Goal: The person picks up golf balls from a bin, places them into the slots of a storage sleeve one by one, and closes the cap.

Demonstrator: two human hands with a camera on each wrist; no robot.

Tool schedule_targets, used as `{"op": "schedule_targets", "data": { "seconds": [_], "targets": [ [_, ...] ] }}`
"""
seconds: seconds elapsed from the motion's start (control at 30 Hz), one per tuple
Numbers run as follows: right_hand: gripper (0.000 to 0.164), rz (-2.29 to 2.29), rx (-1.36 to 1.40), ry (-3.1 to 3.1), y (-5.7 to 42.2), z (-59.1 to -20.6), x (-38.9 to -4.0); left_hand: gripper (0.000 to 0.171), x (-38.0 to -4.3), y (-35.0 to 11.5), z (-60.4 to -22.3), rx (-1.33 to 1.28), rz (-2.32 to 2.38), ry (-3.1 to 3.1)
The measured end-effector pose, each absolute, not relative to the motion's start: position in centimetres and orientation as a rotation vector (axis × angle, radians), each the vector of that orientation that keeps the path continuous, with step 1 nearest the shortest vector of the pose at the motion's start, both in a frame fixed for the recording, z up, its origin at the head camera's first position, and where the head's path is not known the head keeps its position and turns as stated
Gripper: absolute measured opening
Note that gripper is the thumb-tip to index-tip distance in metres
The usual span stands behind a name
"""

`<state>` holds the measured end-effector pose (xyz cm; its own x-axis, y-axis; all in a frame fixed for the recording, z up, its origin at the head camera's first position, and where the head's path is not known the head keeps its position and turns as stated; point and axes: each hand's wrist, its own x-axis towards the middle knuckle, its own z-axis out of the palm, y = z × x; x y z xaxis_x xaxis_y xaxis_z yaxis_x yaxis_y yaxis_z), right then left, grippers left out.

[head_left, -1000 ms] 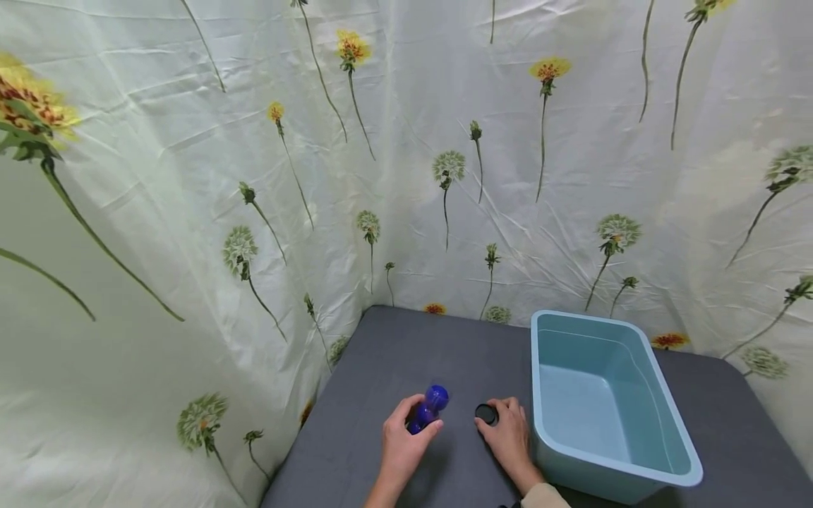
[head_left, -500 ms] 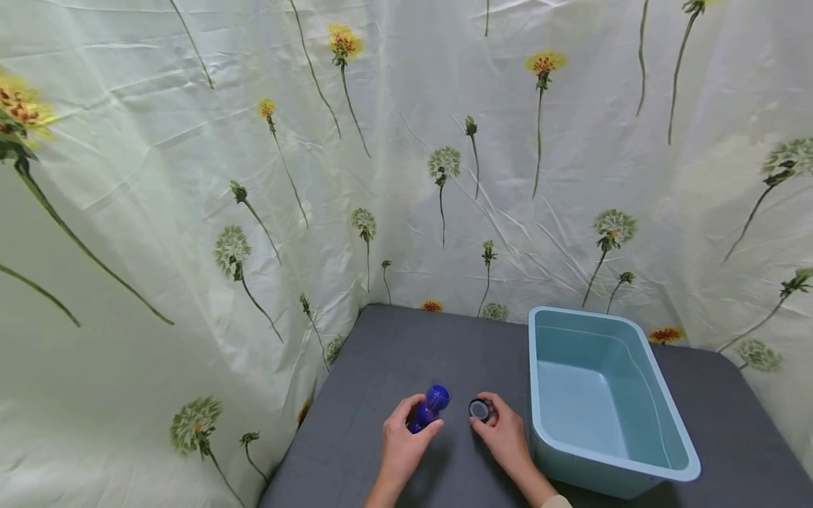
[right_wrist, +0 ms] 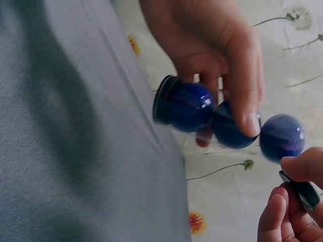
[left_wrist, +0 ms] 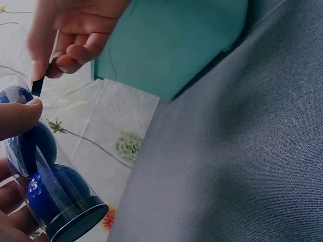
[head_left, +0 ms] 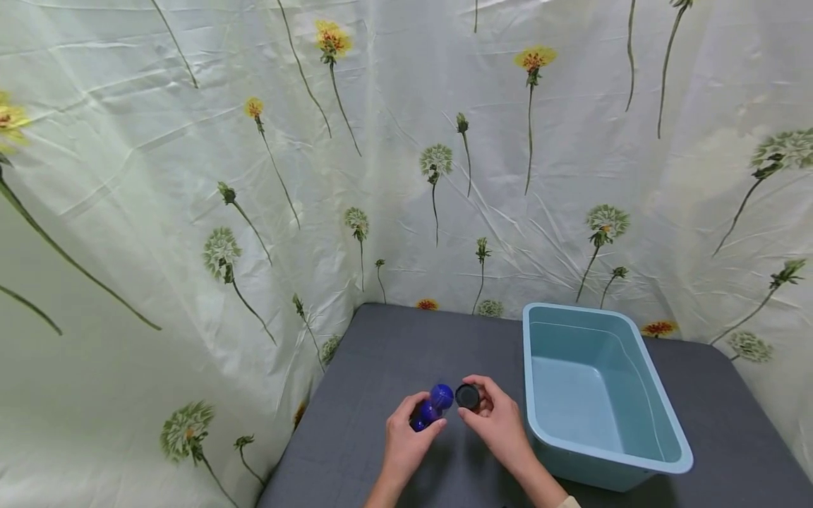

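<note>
My left hand (head_left: 401, 446) holds a clear tube (head_left: 434, 408) with three blue balls stacked inside, tilted above the table. A black cap (left_wrist: 79, 222) covers the tube's lower end in the left wrist view. The upper end is uncapped, with a ball (right_wrist: 282, 137) at its mouth. Between thumb and fingers, my right hand (head_left: 502, 429) pinches a loose round black cap (head_left: 467, 396). That cap is close beside the tube's open end; whether they touch I cannot tell.
A light blue plastic bin (head_left: 571, 395) stands on the table just right of my right hand. The table has a dark grey cover (head_left: 394, 353). A flower-printed curtain (head_left: 406, 106) hangs behind and along the left side.
My right hand has lifted the black cap, turned it and carried it left and forward to the tube's open end. The left hand still holds the tube, nearly in place.
</note>
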<state>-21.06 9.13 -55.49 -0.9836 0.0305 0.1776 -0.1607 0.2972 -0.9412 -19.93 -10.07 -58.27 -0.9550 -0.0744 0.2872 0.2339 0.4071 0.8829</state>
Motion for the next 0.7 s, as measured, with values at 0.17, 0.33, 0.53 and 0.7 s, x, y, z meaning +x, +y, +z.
{"op": "schedule_targets", "data": {
  "seconds": [0.17, 0.33, 0.53, 0.7],
  "targets": [
    [0.050, 1.793, 0.137, -2.364, 9.1, -54.4, -20.7, 0.049, -19.9, -10.1, -58.4, -0.177, -1.557, -2.388],
    [0.047, 1.760, 0.177, -2.335, 9.1, -53.4, -20.4, 0.048, -19.8, -10.2, -58.2, -0.216, -1.564, -2.385],
    [0.048, 1.790, 0.199, -2.327, 9.3, -52.4, -20.2, 0.048, -19.6, -10.3, -57.8, -0.277, -1.531, -2.402],
    [0.048, 1.805, 0.224, -2.336, 9.6, -51.8, -19.9, 0.048, -19.5, -10.2, -57.8, -0.368, -1.495, -2.397]
  ]
}}
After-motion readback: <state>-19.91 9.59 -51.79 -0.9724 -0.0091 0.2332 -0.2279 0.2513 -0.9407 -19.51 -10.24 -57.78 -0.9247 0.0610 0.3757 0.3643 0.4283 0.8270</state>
